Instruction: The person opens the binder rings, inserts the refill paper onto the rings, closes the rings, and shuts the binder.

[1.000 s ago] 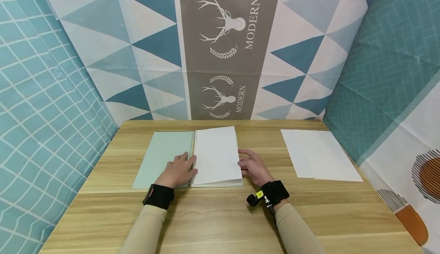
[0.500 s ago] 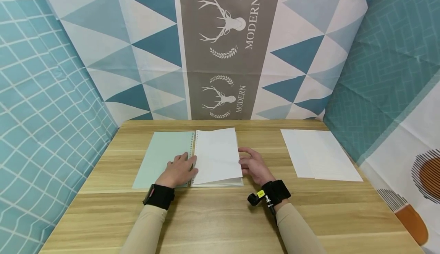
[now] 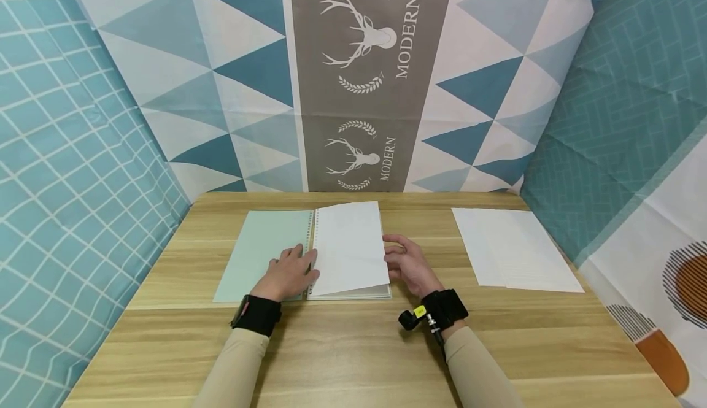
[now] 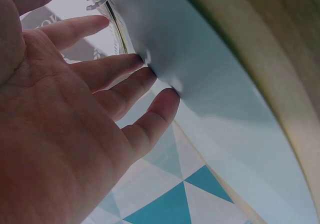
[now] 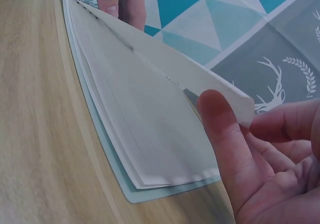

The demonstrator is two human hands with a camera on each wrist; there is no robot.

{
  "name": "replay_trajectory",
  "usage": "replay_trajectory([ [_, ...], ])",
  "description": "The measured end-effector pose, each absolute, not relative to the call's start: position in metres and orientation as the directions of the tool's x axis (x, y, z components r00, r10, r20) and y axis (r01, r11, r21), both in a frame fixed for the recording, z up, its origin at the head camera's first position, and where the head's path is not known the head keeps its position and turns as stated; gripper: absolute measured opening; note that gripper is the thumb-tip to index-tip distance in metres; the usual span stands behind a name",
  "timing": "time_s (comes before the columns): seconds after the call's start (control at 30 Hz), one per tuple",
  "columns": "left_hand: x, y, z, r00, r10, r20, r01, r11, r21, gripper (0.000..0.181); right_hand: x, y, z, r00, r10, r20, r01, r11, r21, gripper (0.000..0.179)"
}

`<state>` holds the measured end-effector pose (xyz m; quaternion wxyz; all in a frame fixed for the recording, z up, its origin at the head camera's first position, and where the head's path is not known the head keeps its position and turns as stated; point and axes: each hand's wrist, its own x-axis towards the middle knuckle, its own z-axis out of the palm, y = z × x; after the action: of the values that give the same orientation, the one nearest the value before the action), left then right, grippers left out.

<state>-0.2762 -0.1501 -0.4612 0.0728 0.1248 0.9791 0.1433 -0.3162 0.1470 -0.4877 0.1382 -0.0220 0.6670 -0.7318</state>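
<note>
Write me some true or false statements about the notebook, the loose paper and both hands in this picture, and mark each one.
1. The spiral notebook lies open on the wooden table. True.

2. No other paper lies on the table. False: loose white sheets lie to the notebook's right.

3. The right hand pinches the outer edge of a white page of the notebook. True.

4. That page lies completely flat. False: its outer side is raised.

5. The left hand touches the notebook's mint-green cover with its fingertips. True.
</note>
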Motion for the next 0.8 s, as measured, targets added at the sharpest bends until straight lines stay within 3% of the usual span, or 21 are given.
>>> replay_trajectory([
  [0.8, -0.2771, -0.1464, -0.4634, -0.963, 0.246, -0.109, 0.211, 0.942, 0.262, 0.054, -0.3190, 0.1501, -0.4947, -0.955, -0.240, -0.173, 0.196, -0.076, -0.978, 0.055],
])
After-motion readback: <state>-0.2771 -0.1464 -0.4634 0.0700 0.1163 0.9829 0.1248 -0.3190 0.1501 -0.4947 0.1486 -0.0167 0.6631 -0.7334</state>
